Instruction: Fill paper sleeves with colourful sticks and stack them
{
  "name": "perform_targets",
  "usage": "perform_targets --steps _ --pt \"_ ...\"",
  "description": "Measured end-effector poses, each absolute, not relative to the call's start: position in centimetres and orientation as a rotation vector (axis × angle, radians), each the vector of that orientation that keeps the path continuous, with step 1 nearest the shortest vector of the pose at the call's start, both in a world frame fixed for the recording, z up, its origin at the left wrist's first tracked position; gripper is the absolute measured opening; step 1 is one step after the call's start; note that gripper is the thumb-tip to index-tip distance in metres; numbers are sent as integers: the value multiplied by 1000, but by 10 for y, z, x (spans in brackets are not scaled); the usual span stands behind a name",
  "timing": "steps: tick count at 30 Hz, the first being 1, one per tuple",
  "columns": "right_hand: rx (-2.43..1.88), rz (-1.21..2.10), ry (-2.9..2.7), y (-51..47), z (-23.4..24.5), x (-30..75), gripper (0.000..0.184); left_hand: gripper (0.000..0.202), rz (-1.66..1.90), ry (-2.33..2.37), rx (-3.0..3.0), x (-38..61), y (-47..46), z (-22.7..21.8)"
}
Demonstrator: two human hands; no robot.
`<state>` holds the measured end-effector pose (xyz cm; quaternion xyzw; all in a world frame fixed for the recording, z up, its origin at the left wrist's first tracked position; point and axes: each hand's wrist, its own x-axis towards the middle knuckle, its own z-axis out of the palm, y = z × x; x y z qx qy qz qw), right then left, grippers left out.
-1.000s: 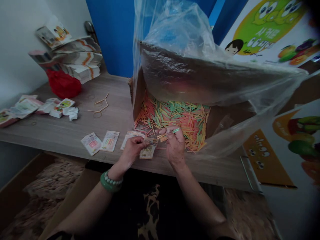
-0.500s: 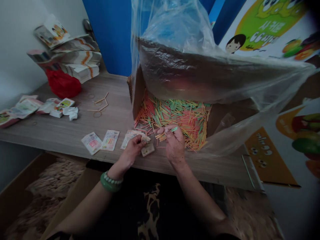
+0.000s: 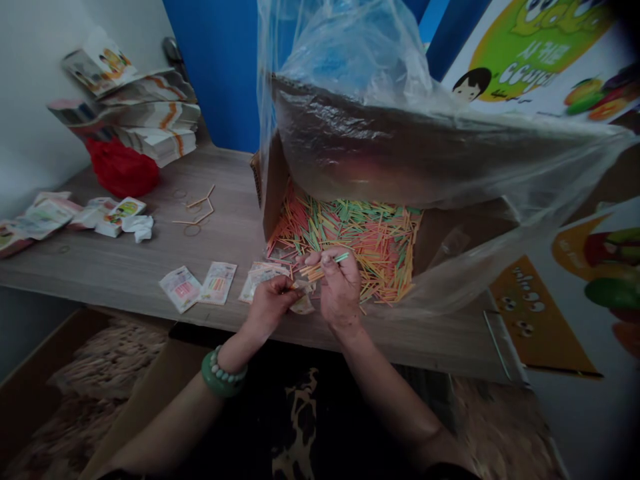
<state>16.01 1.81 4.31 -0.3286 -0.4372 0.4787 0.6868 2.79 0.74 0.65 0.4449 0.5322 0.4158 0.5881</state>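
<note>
My left hand pinches a small clear packet by its edge, with the packet hanging between my two hands. In my right hand are several thin coloured sticks, orange ones pointing left toward the packet's top and green ones showing above the knuckles. The stick tips come close to the packet; whether any are inside I cannot make out. Behind my hands a cardboard box lies open toward me, with a heap of loose pink, green and orange sticks in it.
Two filled packets and more flat packets lie left of my hands. Farther left are a red bag, stacked printed cartons, rubber bands and a few sticks. Clear plastic sheeting drapes over the box.
My right hand has moved left with the sticks, and my left hand has shifted slightly right with the packet. The stick ends are now close to the packet's top.
</note>
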Motion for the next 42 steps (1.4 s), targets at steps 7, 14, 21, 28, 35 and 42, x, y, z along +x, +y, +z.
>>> perform_targets --steps 7,14,21,28,35,42 --pt "-761 1068 -927 14 29 154 8 38 991 1121 863 32 7 23" --pt "-811 1067 -973 14 27 165 9 36 981 1090 843 30 9 27" --pt "-788 1053 -887 21 36 165 9 31 902 1082 905 30 9 19" --pt "-836 953 -1041 14 28 158 8 35 903 1058 893 30 7 17" --pt "-882 975 -1100 8 26 163 11 35 915 1026 808 28 7 20" --pt "-1083 1063 -1091 7 19 169 13 36 971 1037 860 33 7 19"
